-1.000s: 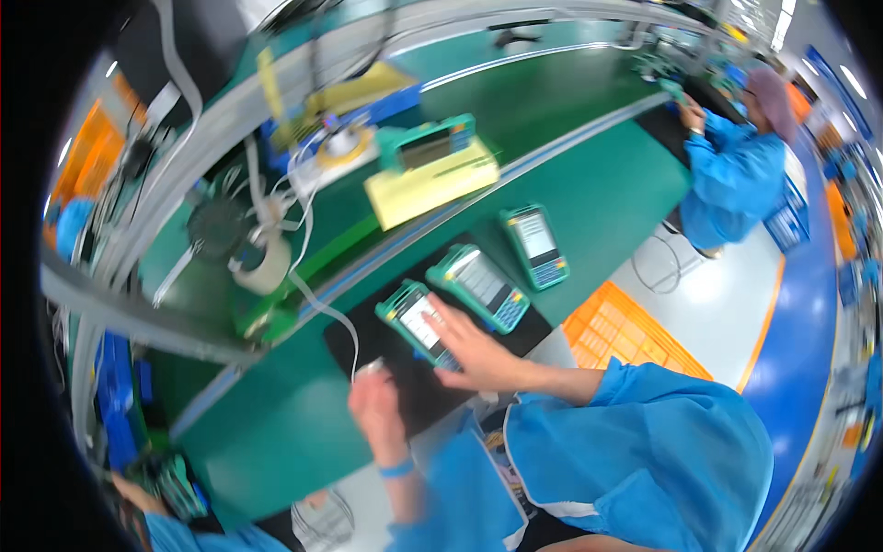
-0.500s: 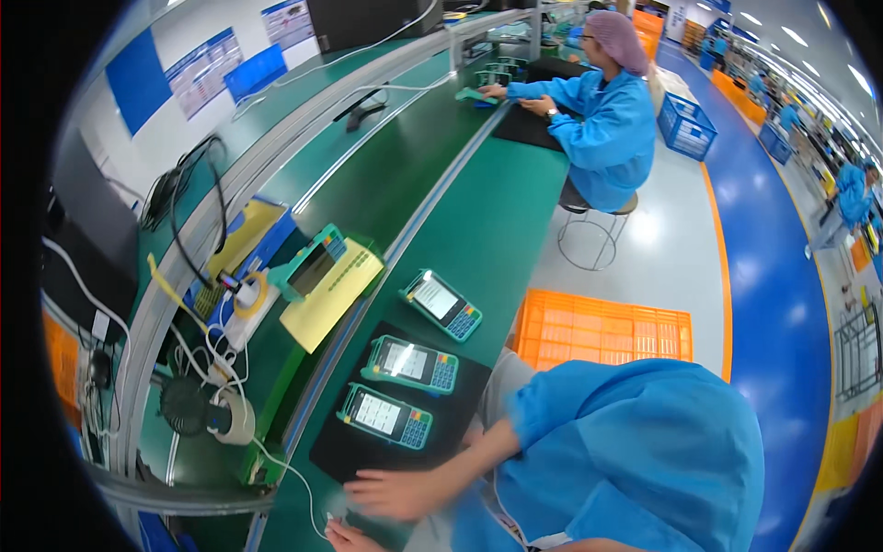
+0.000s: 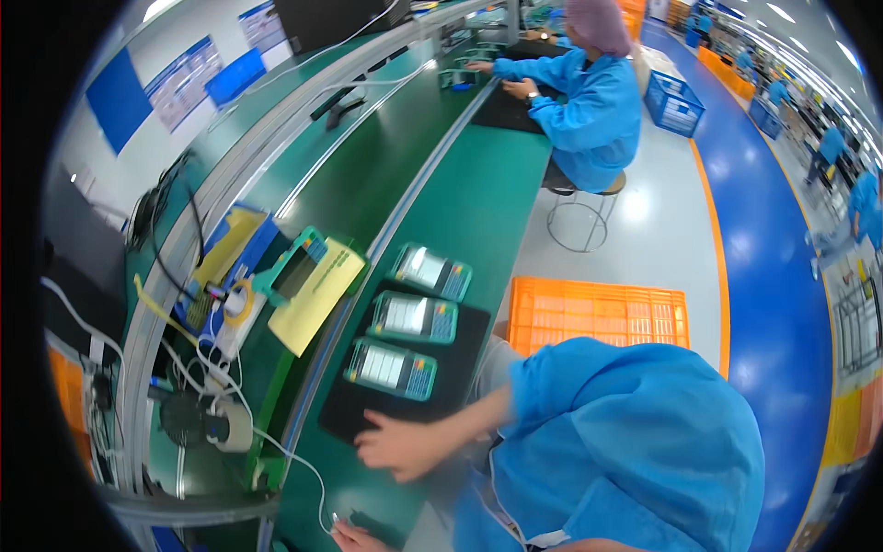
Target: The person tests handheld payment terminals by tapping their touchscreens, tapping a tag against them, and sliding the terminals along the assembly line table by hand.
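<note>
Black mat (image 3: 432, 391): lies on the green bench (image 3: 478, 198) at your 12 o'clock, carrying two teal handheld terminals.
Near terminal (image 3: 391, 367): on the mat, screen up, at 11 o'clock from your right hand.
Middle terminal (image 3: 414, 316): on the mat just beyond it; far terminal (image 3: 431, 270) sits off the mat's far edge.
Right hand (image 3: 402, 445): spread flat, fingers extended, holding nothing, resting at the mat's near edge.
Left hand (image 3: 354, 536): low at 7 o'clock by a white cable (image 3: 303, 465); grip unclear.
Advice: reach to 11 o'clock, take the near terminal by its long sides, keep fingers off the screen.
Nearby: orange crate (image 3: 598, 313) at 2 o'clock; co-worker (image 3: 589, 101) seated further along.
</note>
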{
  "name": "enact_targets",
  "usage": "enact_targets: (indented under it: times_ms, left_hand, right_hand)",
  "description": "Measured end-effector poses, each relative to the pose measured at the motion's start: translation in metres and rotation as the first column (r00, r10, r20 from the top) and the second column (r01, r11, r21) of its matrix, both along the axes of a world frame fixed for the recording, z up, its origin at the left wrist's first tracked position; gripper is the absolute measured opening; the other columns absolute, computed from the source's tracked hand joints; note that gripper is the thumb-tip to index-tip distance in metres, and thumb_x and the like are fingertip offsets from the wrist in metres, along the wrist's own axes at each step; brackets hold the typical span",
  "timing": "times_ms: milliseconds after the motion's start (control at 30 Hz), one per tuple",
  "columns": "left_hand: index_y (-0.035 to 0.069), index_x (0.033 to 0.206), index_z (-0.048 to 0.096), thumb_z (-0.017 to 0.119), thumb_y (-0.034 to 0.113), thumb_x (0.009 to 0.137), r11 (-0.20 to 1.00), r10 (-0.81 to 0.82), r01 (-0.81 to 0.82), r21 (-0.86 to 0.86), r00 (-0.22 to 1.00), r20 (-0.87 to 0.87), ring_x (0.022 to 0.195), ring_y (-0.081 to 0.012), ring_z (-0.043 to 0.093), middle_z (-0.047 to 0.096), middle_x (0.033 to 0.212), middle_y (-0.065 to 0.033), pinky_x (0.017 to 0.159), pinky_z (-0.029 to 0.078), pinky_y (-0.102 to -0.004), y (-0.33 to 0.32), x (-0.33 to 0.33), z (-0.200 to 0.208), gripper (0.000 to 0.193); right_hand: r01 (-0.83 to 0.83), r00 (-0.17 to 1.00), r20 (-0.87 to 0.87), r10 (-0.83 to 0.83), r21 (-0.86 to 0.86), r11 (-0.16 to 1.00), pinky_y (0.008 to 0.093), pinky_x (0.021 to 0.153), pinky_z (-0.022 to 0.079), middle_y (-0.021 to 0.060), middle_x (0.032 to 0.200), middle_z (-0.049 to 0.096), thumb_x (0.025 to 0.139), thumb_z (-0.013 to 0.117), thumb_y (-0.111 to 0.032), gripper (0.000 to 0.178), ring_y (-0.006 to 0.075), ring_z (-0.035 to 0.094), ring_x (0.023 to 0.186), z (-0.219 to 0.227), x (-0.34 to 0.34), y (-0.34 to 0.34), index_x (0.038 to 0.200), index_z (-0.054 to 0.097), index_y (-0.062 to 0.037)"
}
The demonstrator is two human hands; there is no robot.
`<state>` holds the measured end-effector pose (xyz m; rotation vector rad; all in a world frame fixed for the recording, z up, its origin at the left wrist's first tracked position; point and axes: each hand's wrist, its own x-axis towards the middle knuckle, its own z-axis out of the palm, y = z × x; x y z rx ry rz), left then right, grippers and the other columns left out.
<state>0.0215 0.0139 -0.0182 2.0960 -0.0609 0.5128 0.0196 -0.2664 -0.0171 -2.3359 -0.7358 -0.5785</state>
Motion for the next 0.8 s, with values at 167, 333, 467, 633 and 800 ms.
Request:
enact_targets:
  times_ms: [167, 333, 467, 633, 800]
  left_hand:
    - [0.001, 0.099, 0.069, 0.055, 0.025, 0.108, 0.998, -0.007, 0.000, -0.071, 0.995, -0.102, 0.056, -0.0069, 0.040, 0.043, 0.061, 0.0036, 0.050, 0.030, -0.0272, 0.003, 0.005, -0.008, 0.030]
    - [0.000, 0.103, 0.072, 0.056, 0.017, 0.108, 0.982, -0.065, 0.033, -0.184, 0.983, -0.169, 0.054, -0.0031, 0.041, 0.046, 0.062, 0.0051, 0.048, 0.030, -0.0234, -0.014, -0.003, 0.006, 0.024]
    - [0.000, 0.105, 0.071, 0.058, 0.015, 0.107, 0.917, -0.125, 0.042, -0.397, 0.975, -0.184, 0.053, -0.0037, 0.046, 0.054, 0.063, 0.0028, 0.048, 0.034, -0.0231, -0.007, -0.019, 0.013, 0.020]
    - [0.001, 0.108, 0.065, 0.050, 0.018, 0.111, 0.888, -0.020, -0.006, -0.459, 0.998, -0.052, 0.055, -0.0049, 0.048, 0.056, 0.066, 0.0003, 0.051, 0.035, -0.0214, 0.038, -0.025, 0.046, 0.022]
    - [0.002, 0.111, 0.060, 0.047, 0.026, 0.113, 0.791, 0.273, -0.205, -0.576, 0.961, 0.034, 0.067, -0.0075, 0.057, 0.065, 0.078, -0.0027, 0.061, 0.041, -0.0217, 0.122, -0.021, 0.042, 0.027]
  right_hand:
    - [0.043, 0.995, -0.074, -0.061, -0.224, 0.974, 0.0648, 0.106, 0.037, 0.0091, 0.112, 0.066, 0.072, 0.070, -0.028, 0.032, 0.0320, 0.059, 0.123, 0.037, 0.009, -0.116, 0.099, 0.065, -0.0113]
    - [0.166, 0.974, -0.110, -0.200, -0.260, 0.951, 0.0578, 0.109, 0.040, 0.0141, 0.121, 0.066, 0.069, 0.068, -0.018, 0.033, 0.0375, 0.057, 0.128, 0.038, 0.014, -0.226, 0.100, 0.063, -0.0080]
    - [0.269, 0.950, -0.081, -0.302, -0.282, 0.921, 0.0513, 0.107, 0.046, 0.0178, 0.125, 0.066, 0.067, 0.062, -0.002, 0.026, 0.0423, 0.056, 0.130, 0.034, 0.014, -0.305, 0.093, 0.058, -0.0024]
    - [0.516, 0.824, -0.004, -0.566, -0.406, 0.754, 0.0507, 0.115, 0.037, 0.0136, 0.140, 0.060, 0.078, 0.053, 0.004, 0.032, 0.0351, 0.048, 0.142, 0.007, 0.015, -0.371, 0.109, 0.056, -0.0041]
    - [0.652, 0.738, 0.041, -0.674, -0.304, 0.695, 0.0491, 0.105, 0.046, 0.0218, 0.137, 0.059, 0.083, 0.050, 0.008, 0.032, 0.0412, 0.053, 0.133, -0.029, 0.027, -0.359, 0.113, 0.056, -0.0012]
